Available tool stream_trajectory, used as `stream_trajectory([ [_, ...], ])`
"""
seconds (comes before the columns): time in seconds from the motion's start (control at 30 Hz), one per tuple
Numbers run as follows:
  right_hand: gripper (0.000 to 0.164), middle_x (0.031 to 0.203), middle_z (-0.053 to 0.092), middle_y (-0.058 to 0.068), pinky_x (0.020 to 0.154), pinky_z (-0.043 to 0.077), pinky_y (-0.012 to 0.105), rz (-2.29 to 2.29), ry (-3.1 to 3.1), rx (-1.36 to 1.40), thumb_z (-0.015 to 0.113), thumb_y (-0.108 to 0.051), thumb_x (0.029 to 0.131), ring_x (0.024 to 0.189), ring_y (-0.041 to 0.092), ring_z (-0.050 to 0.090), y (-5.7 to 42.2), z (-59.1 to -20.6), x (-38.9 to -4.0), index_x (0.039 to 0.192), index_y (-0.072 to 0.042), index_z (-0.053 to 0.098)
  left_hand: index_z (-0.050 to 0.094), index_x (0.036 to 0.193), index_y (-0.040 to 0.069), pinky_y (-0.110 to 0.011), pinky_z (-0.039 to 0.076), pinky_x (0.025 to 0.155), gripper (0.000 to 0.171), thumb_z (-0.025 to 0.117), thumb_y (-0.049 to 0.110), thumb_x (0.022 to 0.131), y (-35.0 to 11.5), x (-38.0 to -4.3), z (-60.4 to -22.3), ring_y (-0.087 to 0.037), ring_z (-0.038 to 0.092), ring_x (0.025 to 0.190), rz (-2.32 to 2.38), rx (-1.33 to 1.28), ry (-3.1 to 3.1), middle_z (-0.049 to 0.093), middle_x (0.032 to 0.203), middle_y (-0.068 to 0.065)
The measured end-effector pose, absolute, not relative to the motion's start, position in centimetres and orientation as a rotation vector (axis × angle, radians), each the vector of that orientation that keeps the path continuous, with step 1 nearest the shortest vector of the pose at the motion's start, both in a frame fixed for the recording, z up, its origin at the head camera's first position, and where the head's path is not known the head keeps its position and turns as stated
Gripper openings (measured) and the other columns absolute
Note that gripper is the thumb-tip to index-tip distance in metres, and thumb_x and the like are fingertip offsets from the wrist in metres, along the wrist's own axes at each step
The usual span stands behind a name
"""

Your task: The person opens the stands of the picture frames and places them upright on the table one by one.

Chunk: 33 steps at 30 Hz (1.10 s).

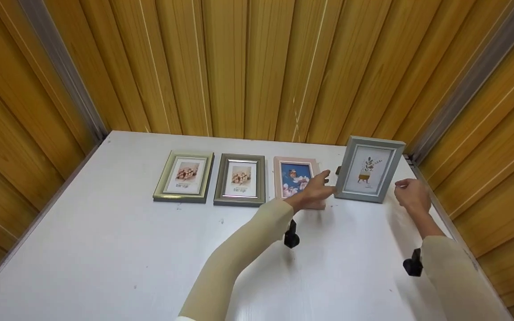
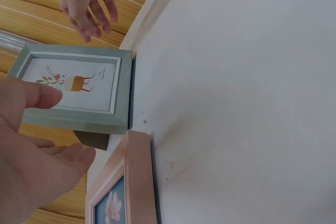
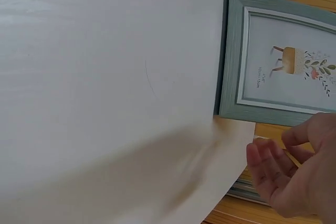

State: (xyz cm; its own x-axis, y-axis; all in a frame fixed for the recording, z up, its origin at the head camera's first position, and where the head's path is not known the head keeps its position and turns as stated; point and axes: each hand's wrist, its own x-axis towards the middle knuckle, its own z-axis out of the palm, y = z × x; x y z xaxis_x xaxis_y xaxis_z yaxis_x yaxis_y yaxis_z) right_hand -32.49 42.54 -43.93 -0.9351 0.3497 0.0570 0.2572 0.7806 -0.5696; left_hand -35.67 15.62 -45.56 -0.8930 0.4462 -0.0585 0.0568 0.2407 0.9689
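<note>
A grey-green photo frame (image 1: pixel 368 169) stands upright on the white table's right side, leaning slightly back, with part of its stand showing behind its left edge. Beside that edge is my left hand (image 1: pixel 315 191), fingers and thumb extended and apart, holding nothing. In the left wrist view the left thumb overlaps the photo frame; I cannot tell whether it touches. My right hand (image 1: pixel 413 196) hovers off the right edge, its fingers loosely bent around nothing. Partly hidden behind the left hand, a pink photo frame (image 1: pixel 278 178) lies flat, showing a blue picture with flowers.
Left of the pink one, a grey-brown photo frame (image 1: pixel 218 180) and a gold photo frame (image 1: pixel 163 178) lie flat in a row. The white table (image 1: pixel 105 249) meets yellow wood-patterned panels (image 1: pixel 225 67) at the back and sides.
</note>
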Motion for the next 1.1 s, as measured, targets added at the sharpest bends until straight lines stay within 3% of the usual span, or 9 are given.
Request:
stream_trajectory([
  [0.13, 0.040, 0.100, 0.069, 0.025, 0.054, 0.048, 0.027, 0.769, -2.991, -0.510, 0.050, -0.020, 0.097, 0.070, 0.021, 0.062, 42.0, -43.3, -31.7, 0.118, 0.011, 0.065, 0.034, 0.156, -0.004, -0.041, 0.041, 0.119, 0.068, 0.058, 0.006, 0.093, 14.1, -35.6, -45.7, -0.035, 0.044, 0.146, 1.680, 0.429, 2.259, 0.039, 0.161, -0.021],
  [0.27, 0.042, 0.101, 0.072, 0.025, 0.063, 0.059, 0.029, 0.907, -3.124, -0.474, 0.051, -0.019, 0.099, 0.078, 0.021, 0.070, 40.6, -43.1, -31.8, 0.120, 0.015, 0.060, 0.035, 0.154, -0.008, -0.044, 0.043, 0.117, 0.065, 0.055, 0.005, 0.094, 12.1, -35.9, -45.7, -0.038, 0.045, 0.145, 1.664, 0.431, 2.311, 0.042, 0.157, -0.026],
  [0.43, 0.043, 0.097, 0.074, 0.021, 0.068, 0.063, 0.031, 1.187, -3.164, -0.387, 0.052, -0.016, 0.100, 0.072, 0.011, 0.070, 38.1, -43.8, -32.3, 0.124, 0.019, 0.054, 0.036, 0.152, -0.010, -0.044, 0.042, 0.118, 0.062, 0.053, 0.007, 0.096, 9.9, -36.2, -45.7, -0.036, 0.046, 0.143, 1.651, 0.364, 2.374, 0.044, 0.155, -0.028],
  [0.6, 0.047, 0.101, 0.073, 0.023, 0.074, 0.063, 0.033, 1.300, -3.239, -0.256, 0.050, -0.014, 0.102, 0.074, 0.011, 0.070, 35.0, -44.3, -32.5, 0.131, 0.022, 0.049, 0.039, 0.150, -0.011, -0.042, 0.041, 0.119, 0.062, 0.058, 0.007, 0.094, 8.1, -36.3, -45.9, -0.037, 0.048, 0.142, 1.620, 0.301, 2.499, 0.049, 0.151, -0.028],
  [0.9, 0.039, 0.094, 0.073, 0.025, 0.066, 0.063, 0.029, 1.246, -3.184, -0.027, 0.054, -0.011, 0.100, 0.066, 0.010, 0.070, 28.5, -45.8, -33.9, 0.121, 0.021, 0.059, 0.043, 0.145, -0.014, -0.042, 0.038, 0.121, 0.066, 0.060, 0.003, 0.084, 5.9, -36.6, -46.5, -0.038, 0.047, 0.142, 1.582, 0.266, 2.606, 0.050, 0.148, -0.029],
  [1.1, 0.052, 0.114, 0.065, 0.035, 0.068, 0.062, 0.030, 1.004, -3.206, 0.021, 0.055, -0.016, 0.099, 0.073, 0.018, 0.068, 26.2, -46.7, -34.5, 0.130, 0.025, 0.049, 0.032, 0.152, -0.014, -0.043, 0.031, 0.125, 0.076, 0.061, 0.008, 0.086, 5.4, -36.2, -47.1, -0.039, 0.037, 0.148, 1.568, 0.251, 2.460, 0.039, 0.157, -0.030],
])
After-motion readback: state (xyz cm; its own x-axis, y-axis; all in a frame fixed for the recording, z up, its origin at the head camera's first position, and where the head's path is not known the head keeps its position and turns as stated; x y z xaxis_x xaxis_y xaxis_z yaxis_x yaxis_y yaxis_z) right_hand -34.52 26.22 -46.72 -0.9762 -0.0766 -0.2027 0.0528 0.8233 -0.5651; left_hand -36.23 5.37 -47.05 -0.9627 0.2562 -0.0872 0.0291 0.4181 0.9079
